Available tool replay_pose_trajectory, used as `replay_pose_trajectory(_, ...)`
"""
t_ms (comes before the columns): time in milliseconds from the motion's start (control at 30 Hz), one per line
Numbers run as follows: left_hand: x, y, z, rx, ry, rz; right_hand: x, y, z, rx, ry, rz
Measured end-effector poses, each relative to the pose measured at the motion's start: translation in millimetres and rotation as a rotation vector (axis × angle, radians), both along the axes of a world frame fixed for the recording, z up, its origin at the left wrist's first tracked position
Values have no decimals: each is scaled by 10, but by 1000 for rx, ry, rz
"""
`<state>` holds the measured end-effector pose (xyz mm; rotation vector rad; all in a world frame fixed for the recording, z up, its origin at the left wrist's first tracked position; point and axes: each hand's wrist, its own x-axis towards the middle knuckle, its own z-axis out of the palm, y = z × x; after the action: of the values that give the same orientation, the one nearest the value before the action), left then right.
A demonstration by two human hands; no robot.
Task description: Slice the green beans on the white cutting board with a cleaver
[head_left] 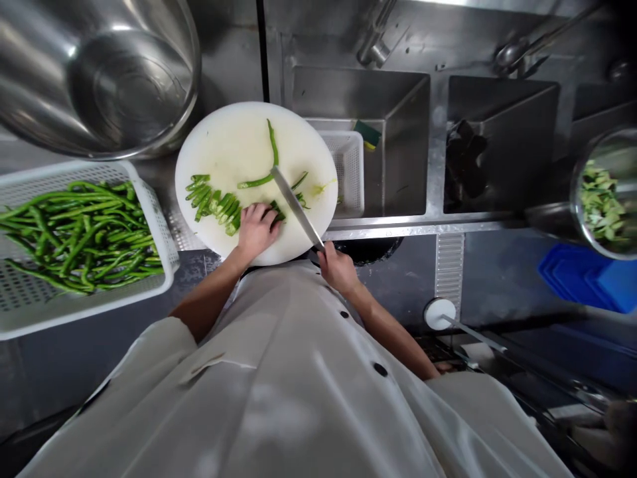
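My right hand [338, 267] is wrapped round the handle of a knife [298, 210], whose blade slants up and left over the round white cutting board [233, 136]. My left hand [257, 230] lies with bent fingers on green peppers near the board's front edge, its fingertips pressed on them. Cut pepper pieces [219, 204] lie in a row to its left. Beyond the knife tip, a long curved green pepper [273, 143] rests on the board. A few small green pieces and pale seeds lie right of the blade.
At the left stands a white basket [166, 255] of long green peppers [84, 232], below a large steel bowl [132, 86]. Right of the board are a sink [405, 153] with a white basket [351, 172] and a sponge [367, 134], then a second sink. A steel container [577, 199] holds chopped greens.
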<state>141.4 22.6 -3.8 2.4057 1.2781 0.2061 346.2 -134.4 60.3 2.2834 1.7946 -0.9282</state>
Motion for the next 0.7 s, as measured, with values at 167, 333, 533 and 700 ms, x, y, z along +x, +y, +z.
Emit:
replay_pose_trajectory(167,369,296,104,17,39,-102,329,-504,-139,247,174,-507)
replay_pose_trajectory(333,836,577,-155,-23,49,-142,585,-955,-245,362,395,-861)
replay_pose_trajectory(533,1094,393,-118,-25,157,-91,757,-1641,-498,412,477,-1229)
replay_pose_trajectory(700,1803,-523,108,-106,303,-478,748,-2182,-718,440,465,-1500)
